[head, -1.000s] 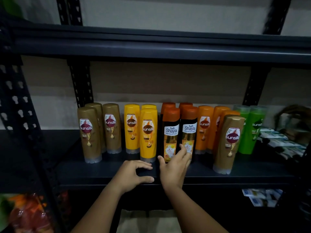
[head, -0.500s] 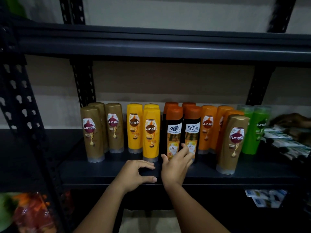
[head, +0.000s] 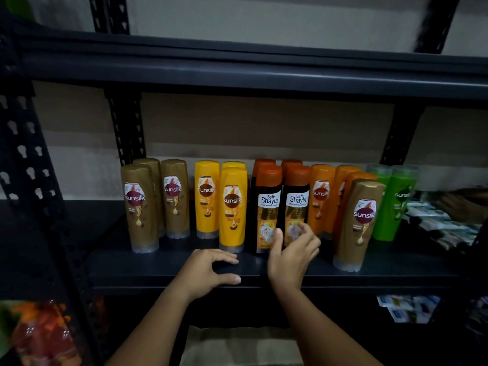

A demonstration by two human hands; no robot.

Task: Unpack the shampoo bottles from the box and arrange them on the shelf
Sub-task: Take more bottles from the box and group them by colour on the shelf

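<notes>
Shampoo bottles stand in rows on the dark metal shelf (head: 158,270): brown Sunsilk (head: 141,207), yellow Sunsilk (head: 232,207), two black Safi Shayla bottles with orange caps, orange Sunsilk (head: 320,199) and green Sunsilk (head: 396,204). One more brown Sunsilk bottle (head: 359,223) stands forward at the right. My right hand (head: 290,257) holds the base of the right black bottle (head: 297,196), thumb between it and the left black bottle (head: 268,204); its fingers are blurred. My left hand (head: 208,273) rests on the shelf's front edge with loosely curled fingers, holding nothing. The cardboard box (head: 237,344) shows below.
Another shelf board (head: 237,70) runs overhead. Packets (head: 443,223) lie on the shelf at the right, beside another person's hand (head: 459,204). Perforated uprights (head: 29,154) stand at the left. Red-orange bagged goods (head: 39,336) sit lower left, and small packets (head: 406,307) lie on the lower shelf at the right.
My right hand has shifted right, from the gap in front of the two black bottles to the base of the right one. My left hand has stayed on the shelf edge.
</notes>
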